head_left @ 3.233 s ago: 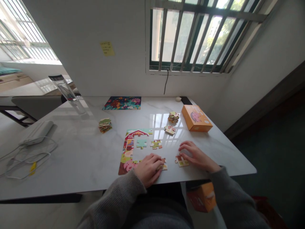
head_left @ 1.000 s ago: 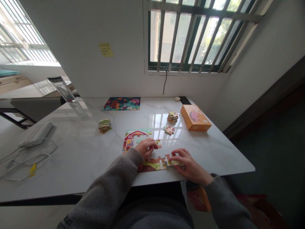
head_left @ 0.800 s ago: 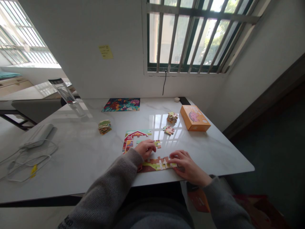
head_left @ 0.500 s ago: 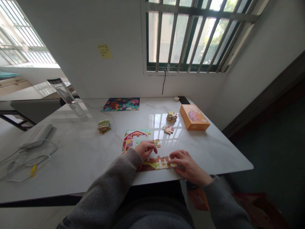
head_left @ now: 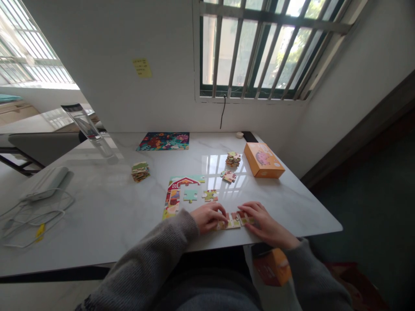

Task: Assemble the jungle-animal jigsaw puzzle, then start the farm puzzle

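A row of joined puzzle pieces (head_left: 234, 221) lies along the table's front edge. My left hand (head_left: 210, 217) rests on its left part with bent fingers pressed on the pieces. On the right end, my right hand (head_left: 264, 222) has its thumb and fingers around a puzzle piece (head_left: 246, 218). Up and to the left is an L-shaped joined section (head_left: 173, 196) with a red barn. Two loose pieces lie beside it, a light green one (head_left: 190, 195) and a green-brown one (head_left: 210, 195).
Piece stacks stand at the left (head_left: 140, 171) and right (head_left: 233, 159), with a few pieces (head_left: 228, 176) near the latter. An orange box (head_left: 264, 160), a dark picture sheet (head_left: 165, 141), a clear bottle (head_left: 92, 131) and a white device with cables (head_left: 48, 183) are on the table (head_left: 106, 216).
My left hand has moved down and right from above the loose pieces onto the bottom row, uncovering them. My right hand has shifted slightly right.
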### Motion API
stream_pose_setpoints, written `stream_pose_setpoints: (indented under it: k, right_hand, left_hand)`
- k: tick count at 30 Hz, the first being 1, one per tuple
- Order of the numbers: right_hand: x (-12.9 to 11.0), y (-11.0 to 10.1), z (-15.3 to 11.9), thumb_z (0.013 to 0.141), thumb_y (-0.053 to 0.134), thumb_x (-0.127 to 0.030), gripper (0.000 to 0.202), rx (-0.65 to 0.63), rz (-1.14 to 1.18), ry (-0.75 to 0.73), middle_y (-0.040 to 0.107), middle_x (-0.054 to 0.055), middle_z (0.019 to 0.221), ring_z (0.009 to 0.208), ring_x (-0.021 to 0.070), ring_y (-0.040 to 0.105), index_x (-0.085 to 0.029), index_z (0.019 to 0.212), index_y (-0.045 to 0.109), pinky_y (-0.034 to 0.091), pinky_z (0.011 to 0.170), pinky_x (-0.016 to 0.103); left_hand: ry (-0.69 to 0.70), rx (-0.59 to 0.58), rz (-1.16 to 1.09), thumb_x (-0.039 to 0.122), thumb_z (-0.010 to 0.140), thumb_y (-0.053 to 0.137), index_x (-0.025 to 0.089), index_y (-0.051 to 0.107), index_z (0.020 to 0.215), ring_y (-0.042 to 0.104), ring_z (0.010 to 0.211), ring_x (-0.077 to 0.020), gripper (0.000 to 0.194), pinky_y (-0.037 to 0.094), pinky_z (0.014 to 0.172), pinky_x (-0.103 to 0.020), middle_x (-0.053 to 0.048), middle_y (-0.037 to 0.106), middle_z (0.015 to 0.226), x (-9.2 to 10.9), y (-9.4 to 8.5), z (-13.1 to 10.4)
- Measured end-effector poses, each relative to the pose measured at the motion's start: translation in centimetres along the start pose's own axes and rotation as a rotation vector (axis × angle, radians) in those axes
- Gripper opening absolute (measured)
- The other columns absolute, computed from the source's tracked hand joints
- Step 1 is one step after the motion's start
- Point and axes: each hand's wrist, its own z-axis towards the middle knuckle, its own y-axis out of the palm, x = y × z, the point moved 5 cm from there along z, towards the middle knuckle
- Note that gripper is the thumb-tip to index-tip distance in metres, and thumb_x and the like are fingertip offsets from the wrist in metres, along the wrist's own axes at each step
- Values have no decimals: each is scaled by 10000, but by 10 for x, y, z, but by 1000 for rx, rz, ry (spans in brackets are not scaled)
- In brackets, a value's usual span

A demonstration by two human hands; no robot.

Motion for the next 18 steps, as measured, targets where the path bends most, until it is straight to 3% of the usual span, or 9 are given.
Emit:
stream_pose_setpoints:
  k: [9,18]
  right_hand:
    - [2,-15,-6,883,610,-176,360,-89,25,40,568,92,1227,1175,255,545,-277,1228,610,496,1049,440]
    - [-1,-1,-4,880,596,-140,412,-18,-66,1,553,88,1272,1215,268,524,-313,1254,618,457,1061,472]
  left_hand:
    - [7,-8,26,37,792,557,273,773,1019,619,965,-195,392,508,968,-371,-47,670,1078,0,2,1]
    - [17,7,23,22,793,566,271,769,1007,622,975,-190,385,500,980,-359,-42,662,1078,0,2,0]
